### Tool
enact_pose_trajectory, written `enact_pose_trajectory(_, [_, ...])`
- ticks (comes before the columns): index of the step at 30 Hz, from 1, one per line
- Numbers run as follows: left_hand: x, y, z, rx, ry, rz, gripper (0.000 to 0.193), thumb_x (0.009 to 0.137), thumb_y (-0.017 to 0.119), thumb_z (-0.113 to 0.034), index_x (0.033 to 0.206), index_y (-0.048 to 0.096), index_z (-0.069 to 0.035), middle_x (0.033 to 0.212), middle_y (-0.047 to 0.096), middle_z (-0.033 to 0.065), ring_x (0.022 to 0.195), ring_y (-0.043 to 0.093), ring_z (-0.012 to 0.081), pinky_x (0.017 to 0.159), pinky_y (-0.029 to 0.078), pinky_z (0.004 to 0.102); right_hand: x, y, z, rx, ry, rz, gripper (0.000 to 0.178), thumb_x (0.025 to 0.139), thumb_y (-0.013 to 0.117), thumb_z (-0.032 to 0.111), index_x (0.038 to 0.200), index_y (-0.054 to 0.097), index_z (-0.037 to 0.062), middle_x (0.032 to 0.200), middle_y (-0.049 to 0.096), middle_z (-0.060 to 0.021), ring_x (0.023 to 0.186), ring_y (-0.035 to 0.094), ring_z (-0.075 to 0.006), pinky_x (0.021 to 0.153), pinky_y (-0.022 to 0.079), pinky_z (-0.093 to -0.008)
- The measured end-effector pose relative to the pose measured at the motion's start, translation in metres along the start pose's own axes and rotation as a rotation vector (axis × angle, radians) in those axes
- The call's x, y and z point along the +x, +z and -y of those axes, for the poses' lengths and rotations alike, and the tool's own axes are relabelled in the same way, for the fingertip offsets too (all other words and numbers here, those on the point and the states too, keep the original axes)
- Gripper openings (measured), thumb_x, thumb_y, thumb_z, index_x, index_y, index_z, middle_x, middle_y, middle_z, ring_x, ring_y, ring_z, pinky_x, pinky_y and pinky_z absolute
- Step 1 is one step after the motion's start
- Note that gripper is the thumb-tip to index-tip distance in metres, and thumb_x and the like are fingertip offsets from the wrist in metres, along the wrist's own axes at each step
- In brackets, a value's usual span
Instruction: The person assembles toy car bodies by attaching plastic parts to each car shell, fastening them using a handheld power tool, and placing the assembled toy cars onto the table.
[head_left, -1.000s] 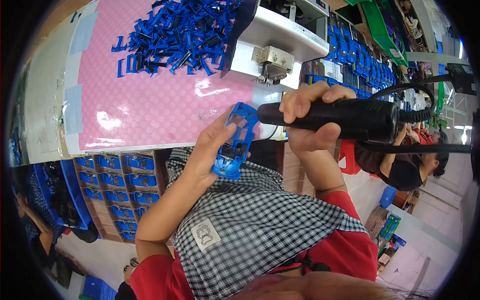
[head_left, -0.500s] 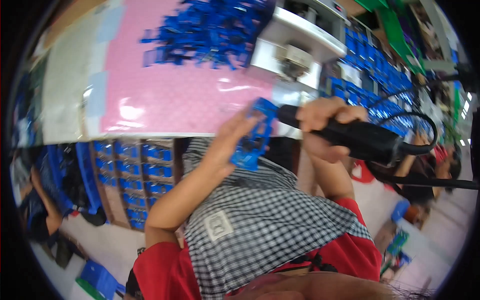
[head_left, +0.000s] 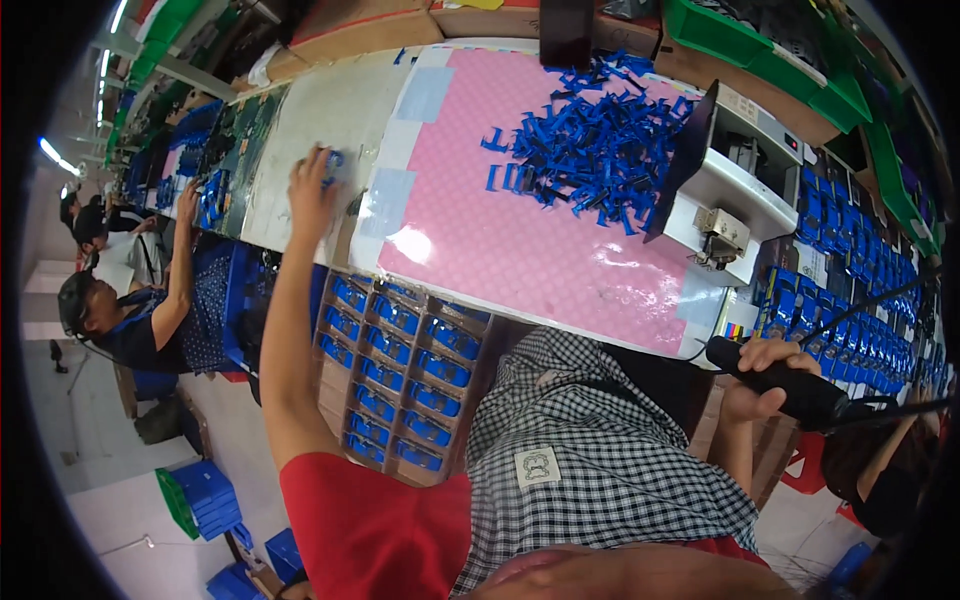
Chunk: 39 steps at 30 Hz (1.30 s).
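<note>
My left arm reaches out to the far left, over the pale grey tabletop (head_left: 300, 150). At its end, my left hand (head_left: 308, 195) has its fingers curved at a blue plastic housing (head_left: 333, 163), mostly covered by the hand. On the right, my right hand (head_left: 765, 380) wraps around a black corded electric screwdriver (head_left: 805, 395), its front end pointing left toward the table edge. A pink mat (head_left: 480, 190) lies between the hands and bears a heap of small blue plastic clips (head_left: 590, 150).
A white-and-grey machine (head_left: 735, 180) stands at the mat's right end. Rows of blue housings (head_left: 850, 270) lie beyond it. Below the table edge is a divided box (head_left: 395, 375) of blue housings. Another person (head_left: 150, 290) works at the left. Green bins (head_left: 760, 60) line the back.
My left hand has swung far left with the blue housing, away from the screwdriver. My right hand keeps the screwdriver, now lower and farther right in view. The view has turned left.
</note>
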<state>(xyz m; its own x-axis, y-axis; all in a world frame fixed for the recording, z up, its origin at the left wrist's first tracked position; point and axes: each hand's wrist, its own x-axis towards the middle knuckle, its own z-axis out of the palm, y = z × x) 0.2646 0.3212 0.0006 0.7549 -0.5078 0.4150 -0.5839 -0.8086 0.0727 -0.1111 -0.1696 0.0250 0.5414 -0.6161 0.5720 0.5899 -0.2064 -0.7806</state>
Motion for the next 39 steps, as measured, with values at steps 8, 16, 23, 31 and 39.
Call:
enact_pose_trajectory(8, [0.062, 0.007, -0.194, -0.424, 0.106, -0.127, 0.046, 0.083, 0.060, -0.005, 0.128, 0.051, -0.009, 0.133, 0.048, 0.0161, 0.122, 0.044, 0.0342, 0.101, 0.035, 0.0434, -0.010, -0.017, 0.013, -0.112, -0.173, -0.017, 0.057, 0.080, 0.066, 0.052, 0.103, 0.034, 0.0110, 0.076, 0.049, -0.0075, 0.060, 0.053, -0.0168, 0.061, 0.048, -0.0336])
enact_pose_trajectory(16, [0.036, 0.003, -0.485, -1.216, 0.677, 0.321, 0.048, 0.076, 0.064, 0.003, 0.122, 0.052, -0.002, 0.129, 0.049, 0.0176, 0.117, 0.048, 0.0370, 0.099, 0.039, 0.0428, -0.014, -0.038, 0.024, -0.154, -0.118, -0.066, 0.054, 0.082, 0.064, 0.049, 0.103, 0.032, 0.0104, 0.078, 0.051, -0.0094, 0.060, 0.055, -0.0189, 0.063, 0.049, -0.0362])
enact_pose_trajectory(23, [0.055, 0.055, -0.580, -0.779, 0.591, 0.536, 0.102, 0.056, 0.086, -0.020, 0.137, 0.026, -0.003, 0.139, 0.026, 0.0284, 0.128, 0.025, 0.0489, 0.105, 0.029, 0.0524, -0.030, -0.046, 0.019, -0.070, -0.278, -0.145, 0.051, 0.084, 0.064, 0.043, 0.104, 0.032, 0.0075, 0.078, 0.052, -0.0121, 0.059, 0.055, -0.0197, 0.056, 0.049, -0.0337])
enact_pose_trajectory(31, [0.072, 0.052, -0.580, -1.019, 0.533, 0.377, 0.093, 0.054, 0.085, -0.018, 0.131, 0.037, -0.004, 0.127, 0.036, 0.0214, 0.116, 0.035, 0.0422, 0.100, 0.034, 0.0473, -0.025, -0.047, 0.011, -0.031, -0.366, -0.075, 0.052, 0.083, 0.067, 0.040, 0.106, 0.034, 0.0063, 0.081, 0.053, -0.0131, 0.062, 0.056, -0.0206, 0.061, 0.051, -0.0374])
enact_pose_trajectory(39, [0.064, 0.049, -0.571, -0.972, 0.570, 0.229, 0.071, 0.050, 0.084, -0.019, 0.113, 0.053, -0.009, 0.120, 0.045, 0.0163, 0.110, 0.038, 0.0381, 0.096, 0.036, 0.0451, -0.025, -0.035, 0.013, -0.030, -0.416, -0.009, 0.056, 0.079, 0.074, 0.035, 0.107, 0.037, 0.0034, 0.080, 0.057, -0.0150, 0.067, 0.058, -0.0241, 0.058, 0.050, -0.0362])
